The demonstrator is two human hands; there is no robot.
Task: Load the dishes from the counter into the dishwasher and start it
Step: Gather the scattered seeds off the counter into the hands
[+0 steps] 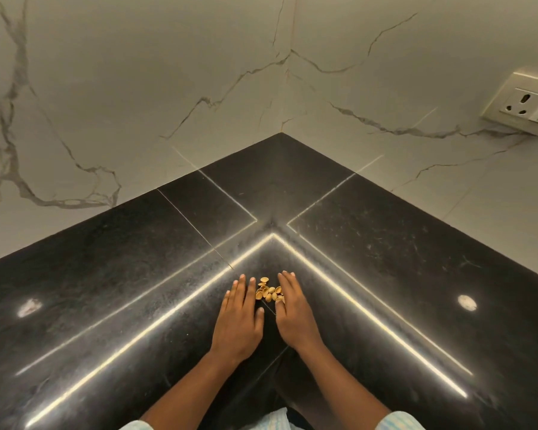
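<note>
No dishes or dishwasher in view; only shells [267,293] piled at the counter's [106,274] inner corner, between left hand [241,315] and right hand [292,311]. Each grip is flat, fingers straight, holding nothing, flanking the pile. Risk: shells could skid out past the fingertips on the glossy stone if swept fast. Counter black, L-shaped, reflecting light strips; marble wall [137,88] behind, socket [522,103] at right.

Left hand [238,318] and right hand [294,315] lie palm-down side by side, fingers [241,285] straight, angled slightly inward.
</note>
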